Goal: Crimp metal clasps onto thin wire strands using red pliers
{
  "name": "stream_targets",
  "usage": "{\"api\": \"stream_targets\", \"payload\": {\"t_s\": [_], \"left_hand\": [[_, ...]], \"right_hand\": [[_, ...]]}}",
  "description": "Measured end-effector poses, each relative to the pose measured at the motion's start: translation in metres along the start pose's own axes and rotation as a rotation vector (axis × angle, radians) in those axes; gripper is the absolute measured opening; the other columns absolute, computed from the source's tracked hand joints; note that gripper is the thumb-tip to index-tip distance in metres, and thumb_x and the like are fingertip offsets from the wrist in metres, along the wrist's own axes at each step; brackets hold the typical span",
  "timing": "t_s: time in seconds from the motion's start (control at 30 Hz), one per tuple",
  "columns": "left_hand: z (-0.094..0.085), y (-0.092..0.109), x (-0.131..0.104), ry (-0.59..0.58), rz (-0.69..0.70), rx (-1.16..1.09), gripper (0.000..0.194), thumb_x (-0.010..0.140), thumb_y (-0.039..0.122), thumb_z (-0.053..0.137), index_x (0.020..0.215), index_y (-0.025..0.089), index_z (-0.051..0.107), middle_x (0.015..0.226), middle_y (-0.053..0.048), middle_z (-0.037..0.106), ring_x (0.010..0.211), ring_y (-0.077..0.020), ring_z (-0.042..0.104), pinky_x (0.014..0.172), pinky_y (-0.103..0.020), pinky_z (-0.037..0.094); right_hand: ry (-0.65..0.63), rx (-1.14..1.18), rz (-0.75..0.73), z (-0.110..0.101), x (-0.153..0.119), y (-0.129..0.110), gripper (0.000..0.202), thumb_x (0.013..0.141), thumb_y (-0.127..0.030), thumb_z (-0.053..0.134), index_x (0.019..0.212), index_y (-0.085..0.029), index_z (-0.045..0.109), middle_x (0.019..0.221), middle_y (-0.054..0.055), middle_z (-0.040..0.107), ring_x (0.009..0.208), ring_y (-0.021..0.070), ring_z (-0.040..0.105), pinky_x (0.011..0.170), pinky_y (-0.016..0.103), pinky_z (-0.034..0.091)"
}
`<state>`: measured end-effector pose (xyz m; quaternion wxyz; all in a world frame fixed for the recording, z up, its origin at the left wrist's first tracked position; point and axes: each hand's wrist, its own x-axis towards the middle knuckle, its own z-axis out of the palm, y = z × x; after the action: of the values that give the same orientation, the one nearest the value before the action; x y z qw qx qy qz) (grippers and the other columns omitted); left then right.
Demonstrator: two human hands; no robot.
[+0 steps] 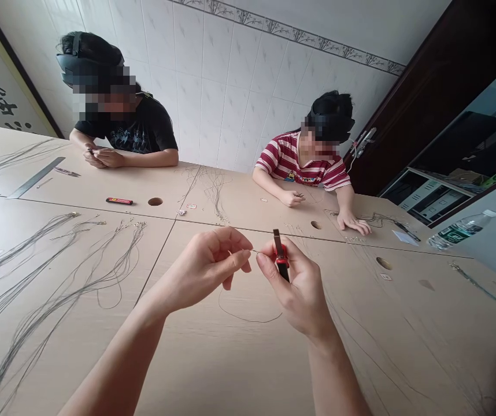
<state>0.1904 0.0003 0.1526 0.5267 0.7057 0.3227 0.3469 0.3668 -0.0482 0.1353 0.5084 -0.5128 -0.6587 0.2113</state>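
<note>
My left hand is closed in a pinch on the end of a thin dark cord. Just to its right, my right hand pinches the same cord between thumb and forefinger, leaving a short length stretched across the gap. Tucked upright in the right hand is a small black-and-red tool with a flat dark metal top; its lower part is hidden by the palm, and its kind is unclear. Below the hands the cord hangs in a loose loop over the table.
Bundles of cords with gold-coloured ends lie to the left. Farther off are a metal ruler, a red-and-black stick-like item and a table hole. Two people sit opposite. A water bottle lies tilted at right.
</note>
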Motion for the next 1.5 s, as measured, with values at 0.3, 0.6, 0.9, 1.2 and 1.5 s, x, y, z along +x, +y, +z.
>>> {"api": "stream_targets", "payload": {"t_s": [0.3, 0.6, 0.9, 1.2, 1.5], "left_hand": [[-0.0002, -0.0004, -0.0004, -0.001, -0.002, 0.03, 0.021, 0.095, 0.035, 0.056, 0.094, 0.016, 0.066, 0.077, -0.001, 0.066, 0.049, -0.0054, 0.044, 0.043, -0.016, 0.038], [0.0012, -0.0012, -0.0008, -0.013, -0.009, -0.002, 0.018, 0.093, 0.033, 0.059, 0.087, 0.016, 0.063, 0.075, 0.0, 0.065, 0.05, -0.0052, 0.048, 0.045, -0.015, 0.039], [0.0007, 0.0013, -0.0009, 0.001, -0.009, 0.003, 0.019, 0.092, 0.034, 0.06, 0.087, 0.016, 0.065, 0.074, -0.001, 0.066, 0.05, -0.0062, 0.049, 0.044, -0.016, 0.04], [0.0014, -0.0004, -0.0006, -0.007, 0.008, -0.014, 0.021, 0.095, 0.034, 0.057, 0.086, 0.016, 0.063, 0.075, 0.0, 0.066, 0.049, -0.0042, 0.048, 0.044, -0.015, 0.038], [0.0034, 0.0001, 0.0004, -0.013, 0.02, -0.039, 0.02, 0.095, 0.029, 0.057, 0.082, 0.015, 0.06, 0.069, 0.002, 0.063, 0.048, -0.003, 0.049, 0.044, -0.013, 0.038]], "right_hand": [[-0.006, -0.022, -0.021, 0.0002, -0.0015, 0.0, 0.015, 0.095, -0.028, 0.056, 0.081, -0.022, 0.052, 0.076, -0.002, 0.052, 0.07, 0.0125, 0.047, 0.068, 0.026, 0.041], [-0.017, 0.0, -0.021, 0.0014, -0.0014, 0.0009, 0.016, 0.095, -0.027, 0.055, 0.081, -0.022, 0.053, 0.076, -0.002, 0.053, 0.07, 0.0121, 0.047, 0.068, 0.026, 0.04], [-0.025, -0.03, -0.03, 0.0013, -0.0021, 0.0015, 0.015, 0.095, -0.029, 0.056, 0.082, -0.022, 0.054, 0.077, -0.001, 0.054, 0.072, 0.0134, 0.049, 0.07, 0.027, 0.042], [-0.027, -0.025, -0.047, 0.001, -0.0019, -0.0004, 0.013, 0.095, -0.027, 0.055, 0.083, -0.022, 0.054, 0.077, -0.002, 0.055, 0.073, 0.0126, 0.05, 0.071, 0.026, 0.042], [-0.026, -0.03, -0.046, 0.0011, -0.0016, -0.001, 0.014, 0.095, -0.028, 0.056, 0.082, -0.021, 0.054, 0.076, -0.002, 0.053, 0.072, 0.0124, 0.05, 0.071, 0.025, 0.042]]}}
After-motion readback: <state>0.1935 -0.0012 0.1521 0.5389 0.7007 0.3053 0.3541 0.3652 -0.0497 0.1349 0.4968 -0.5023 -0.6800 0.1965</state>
